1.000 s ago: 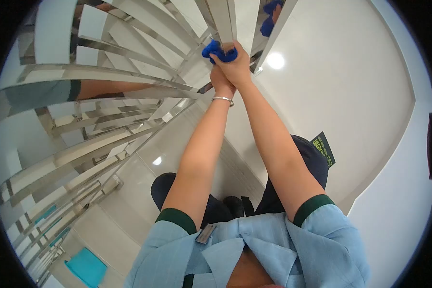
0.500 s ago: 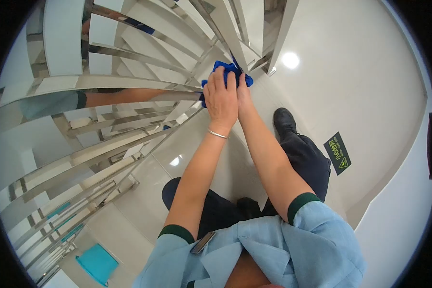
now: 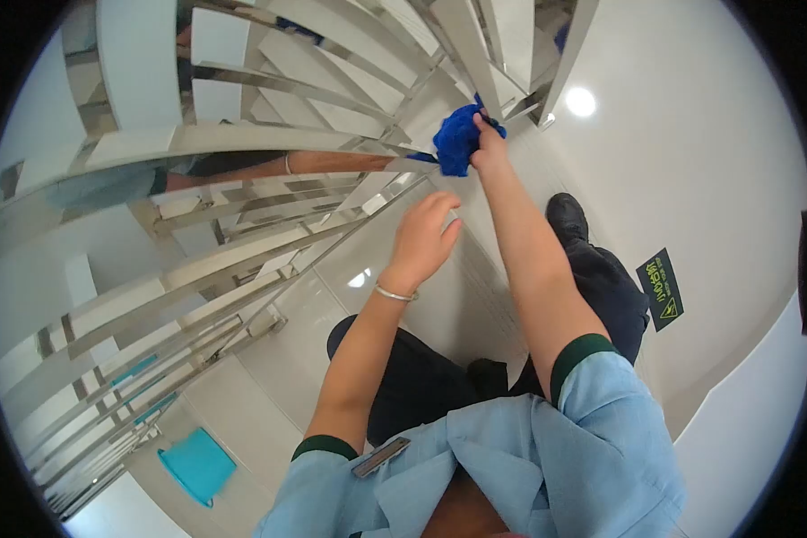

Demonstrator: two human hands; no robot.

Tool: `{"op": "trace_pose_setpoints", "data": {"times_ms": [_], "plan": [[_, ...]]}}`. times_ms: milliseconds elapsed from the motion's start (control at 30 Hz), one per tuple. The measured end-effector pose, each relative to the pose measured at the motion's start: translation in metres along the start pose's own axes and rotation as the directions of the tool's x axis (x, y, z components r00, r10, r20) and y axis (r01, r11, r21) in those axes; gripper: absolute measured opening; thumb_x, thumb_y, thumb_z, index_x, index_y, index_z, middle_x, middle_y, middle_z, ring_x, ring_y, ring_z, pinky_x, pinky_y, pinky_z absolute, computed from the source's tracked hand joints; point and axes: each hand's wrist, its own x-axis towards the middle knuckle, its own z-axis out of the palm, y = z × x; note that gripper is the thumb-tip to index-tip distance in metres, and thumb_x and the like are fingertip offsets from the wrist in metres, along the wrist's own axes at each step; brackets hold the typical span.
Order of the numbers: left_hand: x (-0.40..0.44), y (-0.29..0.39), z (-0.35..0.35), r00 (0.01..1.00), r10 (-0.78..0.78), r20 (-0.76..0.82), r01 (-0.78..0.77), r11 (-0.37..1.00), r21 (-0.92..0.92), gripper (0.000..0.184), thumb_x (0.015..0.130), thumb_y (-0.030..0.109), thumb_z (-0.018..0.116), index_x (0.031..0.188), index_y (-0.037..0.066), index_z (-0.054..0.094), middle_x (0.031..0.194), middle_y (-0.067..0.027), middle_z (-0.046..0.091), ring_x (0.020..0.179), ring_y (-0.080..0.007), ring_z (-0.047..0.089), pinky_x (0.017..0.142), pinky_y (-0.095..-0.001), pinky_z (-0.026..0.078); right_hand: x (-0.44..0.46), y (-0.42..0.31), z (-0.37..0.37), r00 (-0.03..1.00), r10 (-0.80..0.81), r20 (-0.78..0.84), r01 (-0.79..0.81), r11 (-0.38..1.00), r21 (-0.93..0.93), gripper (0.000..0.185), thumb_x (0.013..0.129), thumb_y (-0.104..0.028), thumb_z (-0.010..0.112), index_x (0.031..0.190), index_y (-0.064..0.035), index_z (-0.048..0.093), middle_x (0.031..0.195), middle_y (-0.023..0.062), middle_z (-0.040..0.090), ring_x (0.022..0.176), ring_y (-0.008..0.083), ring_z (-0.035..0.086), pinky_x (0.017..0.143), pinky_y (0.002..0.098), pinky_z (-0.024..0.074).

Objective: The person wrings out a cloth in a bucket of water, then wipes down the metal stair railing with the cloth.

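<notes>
A crumpled blue cloth (image 3: 457, 142) is bunched against the lower end of a shiny metal post (image 3: 471, 63). My right hand (image 3: 488, 143) grips its right side, the thumb uppermost. Below and to the left of the cloth, my left hand (image 3: 424, 238) is off it, fingers loosely curved and apart, with nothing in them. A silver bracelet (image 3: 395, 293) circles my left wrist. Beside the cloth, a polished metal slat (image 3: 332, 162) reflects an arm.
Many metal slats (image 3: 152, 314) fan out on the left. A turquoise bin (image 3: 199, 466) stands on tiles at the lower left. A dark floor sign (image 3: 661, 290) with green lettering lies right of my leg. A white panel (image 3: 744, 403) edges the right.
My left hand has come off the cloth and moved down toward me. My right hand still has the cloth at the post. The view has shifted, so the surroundings appear further right.
</notes>
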Motion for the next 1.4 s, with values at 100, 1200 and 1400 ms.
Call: {"op": "trace_pose_setpoints", "data": {"times_ms": [100, 1200, 1400], "plan": [[-0.028, -0.012, -0.022, 0.970, -0.242, 0.002, 0.242, 0.969, -0.040, 0.025, 0.074, 0.009, 0.063, 0.096, -0.001, 0.057, 0.092, -0.0122, 0.061, 0.085, -0.0240, 0.060, 0.075, -0.0334, 0.046, -0.011, 0.018, -0.005, 0.982, -0.158, 0.099, 0.152, 0.986, 0.068, 0.031, 0.080, -0.018, 0.066, 0.105, -0.0047, 0.053, 0.096, 0.0110, 0.061, 0.086, 0.0261, 0.060, 0.076, 0.0434, 0.0500], [-0.155, -0.050, -0.063, 0.266, -0.925, -0.270, 0.008, 0.282, -0.959, 0.042, 0.079, 0.010, 0.066, 0.113, -0.004, 0.046, 0.110, -0.0134, 0.055, 0.098, -0.0217, 0.056, 0.085, -0.0312, 0.046, -0.242, 0.232, -0.011, 0.485, 0.359, 0.798, -0.177, 0.933, -0.312, 0.018, 0.089, -0.025, 0.045, 0.099, -0.0114, 0.053, 0.091, 0.0032, 0.055, 0.089, 0.0179, 0.052, 0.082, 0.0309, 0.0419], [-0.136, -0.067, -0.066, 0.242, -0.908, -0.343, 0.003, 0.354, -0.935, 0.032, 0.081, 0.009, 0.063, 0.108, -0.003, 0.051, 0.107, -0.0125, 0.058, 0.097, -0.0196, 0.056, 0.085, -0.0310, 0.046, -0.225, 0.225, 0.011, 0.494, 0.336, 0.802, -0.262, 0.937, -0.232, 0.021, 0.091, -0.024, 0.044, 0.103, -0.0091, 0.053, 0.090, 0.0044, 0.057, 0.084, 0.0171, 0.054, 0.074, 0.0302, 0.0471]]}}
